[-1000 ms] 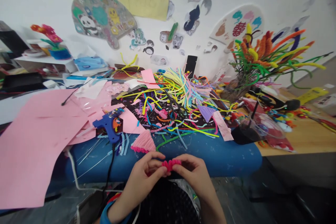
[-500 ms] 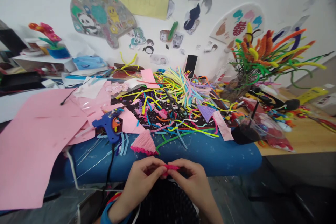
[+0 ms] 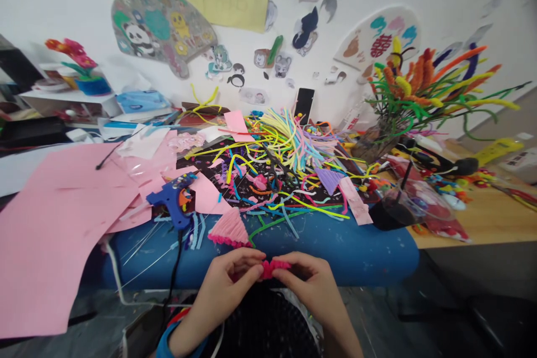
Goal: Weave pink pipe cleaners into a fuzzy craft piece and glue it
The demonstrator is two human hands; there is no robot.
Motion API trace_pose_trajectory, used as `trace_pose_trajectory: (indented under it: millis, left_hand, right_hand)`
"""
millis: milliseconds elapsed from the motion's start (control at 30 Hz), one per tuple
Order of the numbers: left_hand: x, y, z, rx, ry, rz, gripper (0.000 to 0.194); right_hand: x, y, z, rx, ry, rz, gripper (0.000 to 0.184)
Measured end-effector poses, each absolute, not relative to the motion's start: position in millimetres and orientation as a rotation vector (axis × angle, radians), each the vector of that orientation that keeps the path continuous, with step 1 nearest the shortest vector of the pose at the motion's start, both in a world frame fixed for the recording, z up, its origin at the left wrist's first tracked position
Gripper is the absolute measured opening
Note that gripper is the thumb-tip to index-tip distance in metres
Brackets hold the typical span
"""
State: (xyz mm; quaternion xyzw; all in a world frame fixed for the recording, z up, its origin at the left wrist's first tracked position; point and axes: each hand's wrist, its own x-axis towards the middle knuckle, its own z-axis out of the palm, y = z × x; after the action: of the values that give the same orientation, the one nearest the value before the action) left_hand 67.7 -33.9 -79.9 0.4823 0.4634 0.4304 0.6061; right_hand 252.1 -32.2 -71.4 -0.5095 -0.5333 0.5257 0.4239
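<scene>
Between my two hands, low and in the middle, is a hot-pink pipe cleaner [image 3: 268, 269] bent into tight zigzag folds. My left hand [image 3: 229, 285] pinches its left end between thumb and fingers, and my right hand [image 3: 308, 285] pinches the right end. Part of the piece is hidden behind the fingers. Just beyond them, on the blue table edge, lies a pink fan-shaped piece [image 3: 230, 226] with a hot-pink zigzag border. A blue hot glue gun [image 3: 174, 198] rests farther left.
Loose pipe cleaners [image 3: 289, 140] are heaped on the dark mat behind. Pink sheets [image 3: 71, 196] cover the left side. A dark drink cup [image 3: 390, 210] with a straw stands right, before a vase [image 3: 375, 137] of pipe-cleaner flowers. A phone [image 3: 304, 105] leans on the wall.
My right hand has shifted slightly right, away from my left. More of the hot-pink folds now shows between the fingertips.
</scene>
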Motion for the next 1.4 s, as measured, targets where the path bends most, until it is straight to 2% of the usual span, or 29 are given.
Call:
trace_pose_trajectory:
  millis: [600, 733, 900, 1200, 1400]
  left_hand:
    - [62, -30, -72, 0.968, 0.939, 0.879, 0.029]
    - [63, -31, -74, 0.989, 0.978, 0.94, 0.024]
    - [65, -31, -75, 0.959, 0.951, 1.035, 0.03]
    - [62, -33, -75, 0.938, 0.882, 1.033, 0.025]
    - [66, -33, -84, 0.904, 0.782, 1.098, 0.031]
  right_hand:
    - [244, -38, -66, -1.283, -1.333, 1.316, 0.009]
    - [244, -38, -65, -1.257, -1.336, 1.281, 0.007]
    - [244, -38, -67, -1.261, -1.342, 1.26, 0.007]
    - [245, -39, -66, -1.255, -1.345, 1.271, 0.006]
    - [243, -39, -65, -1.241, -1.331, 1.264, 0.006]
